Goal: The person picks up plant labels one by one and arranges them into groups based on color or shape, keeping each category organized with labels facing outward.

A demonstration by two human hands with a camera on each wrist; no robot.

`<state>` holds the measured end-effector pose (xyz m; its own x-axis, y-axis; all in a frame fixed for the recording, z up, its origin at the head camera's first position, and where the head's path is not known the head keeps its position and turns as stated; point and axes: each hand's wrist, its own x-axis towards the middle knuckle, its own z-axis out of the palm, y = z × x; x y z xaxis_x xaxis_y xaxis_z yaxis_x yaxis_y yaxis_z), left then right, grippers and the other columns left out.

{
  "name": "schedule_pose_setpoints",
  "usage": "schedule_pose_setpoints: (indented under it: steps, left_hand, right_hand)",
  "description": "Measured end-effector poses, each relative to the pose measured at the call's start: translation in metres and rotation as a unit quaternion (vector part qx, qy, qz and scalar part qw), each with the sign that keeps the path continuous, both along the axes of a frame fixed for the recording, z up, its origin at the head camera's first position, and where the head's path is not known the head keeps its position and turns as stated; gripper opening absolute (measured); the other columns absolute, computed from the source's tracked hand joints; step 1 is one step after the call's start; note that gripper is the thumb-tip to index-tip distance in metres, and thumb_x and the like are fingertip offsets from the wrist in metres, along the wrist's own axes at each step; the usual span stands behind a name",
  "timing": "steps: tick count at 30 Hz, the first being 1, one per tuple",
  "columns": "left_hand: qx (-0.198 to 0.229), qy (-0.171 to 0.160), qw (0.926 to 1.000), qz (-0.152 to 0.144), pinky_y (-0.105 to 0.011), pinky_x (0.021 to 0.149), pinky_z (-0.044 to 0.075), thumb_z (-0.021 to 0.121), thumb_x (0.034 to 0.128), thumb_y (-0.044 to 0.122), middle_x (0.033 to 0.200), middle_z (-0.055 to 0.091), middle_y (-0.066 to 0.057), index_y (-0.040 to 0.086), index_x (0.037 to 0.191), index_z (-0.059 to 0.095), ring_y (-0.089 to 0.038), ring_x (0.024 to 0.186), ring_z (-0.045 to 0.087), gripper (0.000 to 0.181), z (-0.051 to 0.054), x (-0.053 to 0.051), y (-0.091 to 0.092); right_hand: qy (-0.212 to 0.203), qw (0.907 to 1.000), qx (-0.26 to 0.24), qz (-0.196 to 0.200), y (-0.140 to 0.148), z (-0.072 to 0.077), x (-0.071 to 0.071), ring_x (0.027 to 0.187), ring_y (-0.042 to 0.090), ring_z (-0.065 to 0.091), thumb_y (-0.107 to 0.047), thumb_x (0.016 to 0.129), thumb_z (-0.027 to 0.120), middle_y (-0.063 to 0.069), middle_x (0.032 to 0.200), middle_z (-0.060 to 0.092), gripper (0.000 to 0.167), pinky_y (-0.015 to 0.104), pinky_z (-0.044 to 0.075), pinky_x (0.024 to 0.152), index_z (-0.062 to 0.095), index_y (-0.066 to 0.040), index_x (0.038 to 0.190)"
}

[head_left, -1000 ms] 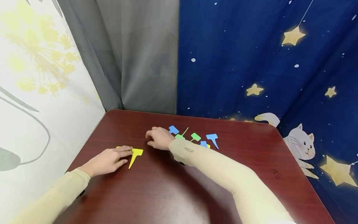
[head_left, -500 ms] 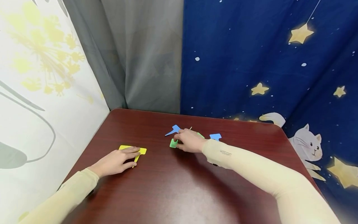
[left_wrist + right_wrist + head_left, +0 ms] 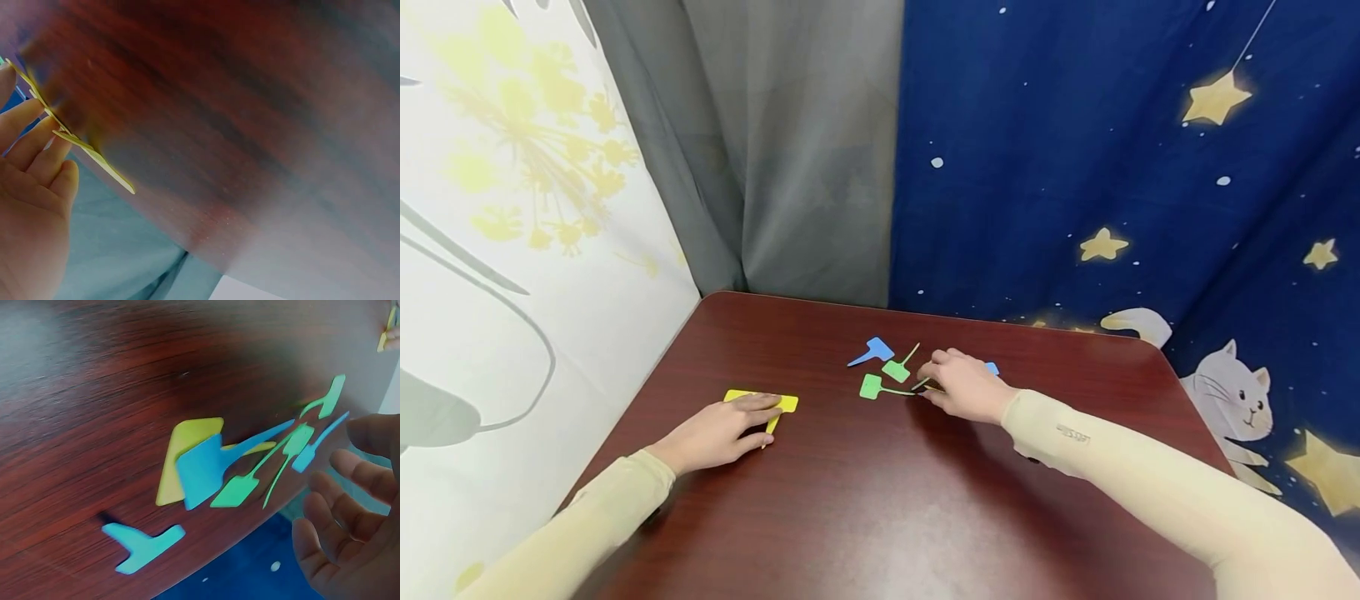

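Note:
T-shaped plastic plant labels lie on the dark red table. My left hand (image 3: 721, 435) rests with extended fingers on yellow plant labels (image 3: 787, 404) at the left; the left wrist view shows its fingertips touching a yellow label (image 3: 109, 169). My right hand (image 3: 966, 387) hovers over the right end of a loose group, its fingers loosely bent and holding nothing. Under it, a blue label (image 3: 203, 472) overlaps a yellow one (image 3: 170, 469). Left of it lie green labels (image 3: 871, 387) and a blue label (image 3: 880, 348). Another blue label (image 3: 147, 547) lies apart, mostly hidden in the head view.
The table (image 3: 850, 517) has rounded far corners. A grey curtain (image 3: 820, 167) and a blue star-patterned curtain (image 3: 1037, 167) hang behind its far edge. A white patterned cloth (image 3: 587, 333) hangs along the left side.
My right hand has moved right, from beside the yellow labels to above the loose group, uncovering blue and green labels. The left hand stays on the yellow labels, its thumb now over a stem.

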<state>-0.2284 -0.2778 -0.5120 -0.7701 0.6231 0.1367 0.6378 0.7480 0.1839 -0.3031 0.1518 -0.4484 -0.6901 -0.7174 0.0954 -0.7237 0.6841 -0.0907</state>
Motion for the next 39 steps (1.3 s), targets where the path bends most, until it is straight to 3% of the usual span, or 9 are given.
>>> schedule_pose_setpoints:
  steps: [7,14,18,23,32,39]
  left_hand:
    - [0.000,-0.002,1.0000,0.003,-0.048,0.104,0.046,0.070,0.0959,0.036,0.147,0.053,-0.011,0.008,0.135,0.065,-0.028,0.135,0.050,0.049,0.000,0.000,0.000]
    - [0.000,0.000,1.0000,0.003,-0.048,0.102,0.048,0.071,0.0952,0.036,0.146,0.054,-0.011,0.008,0.134,0.067,-0.029,0.134,0.051,0.048,0.000,-0.001,0.002]
    - [0.001,0.000,1.0000,0.007,-0.049,0.102,0.048,0.072,0.0944,0.035,0.146,0.054,-0.011,0.008,0.133,0.067,-0.028,0.134,0.052,0.048,0.001,-0.001,0.002]
    - [0.002,-0.003,1.0000,0.008,-0.048,0.102,0.048,0.071,0.0948,0.035,0.147,0.054,-0.010,0.008,0.134,0.067,-0.027,0.134,0.052,0.047,0.001,0.000,0.001]
    - [0.002,-0.004,1.0000,0.006,-0.049,0.102,0.048,0.073,0.0938,0.033,0.146,0.055,-0.012,0.006,0.133,0.067,-0.028,0.133,0.052,0.048,0.003,0.001,0.002]
    - [-0.003,-0.017,0.9998,0.010,-0.048,0.103,0.047,0.071,0.0951,0.035,0.147,0.053,-0.010,0.008,0.135,0.066,-0.026,0.135,0.051,0.048,0.004,0.000,0.003]
  right_hand:
    - [-0.014,0.9980,0.005,-0.062,0.031,-0.009,0.004,0.084,0.017,0.051,-0.034,0.089,0.077,0.002,0.098,0.061,0.035,0.032,0.047,0.057,0.073,-0.016,0.118]
    - [-0.006,0.9894,-0.017,-0.144,0.050,-0.026,0.012,0.079,0.014,0.052,-0.054,0.079,0.082,-0.003,0.093,0.058,0.047,0.031,0.047,0.053,0.071,-0.014,0.103]
    - [-0.024,0.9835,-0.010,-0.179,0.055,-0.033,0.012,0.077,0.016,0.052,-0.059,0.075,0.082,-0.001,0.093,0.057,0.060,0.033,0.047,0.053,0.071,-0.011,0.108]
    - [-0.070,0.9773,-0.014,-0.200,0.060,-0.039,0.009,0.075,0.015,0.053,-0.055,0.074,0.085,0.002,0.094,0.056,0.065,0.034,0.047,0.055,0.070,-0.009,0.117]
    - [-0.155,0.9590,-0.051,-0.232,0.063,-0.037,-0.006,0.078,0.019,0.053,-0.046,0.072,0.090,0.005,0.093,0.058,0.062,0.036,0.046,0.064,0.064,-0.005,0.109]
    - [-0.205,0.9385,-0.115,-0.254,0.068,-0.030,-0.018,0.071,0.022,0.053,-0.024,0.080,0.086,0.005,0.079,0.059,0.038,0.034,0.044,0.064,0.059,-0.006,0.100]
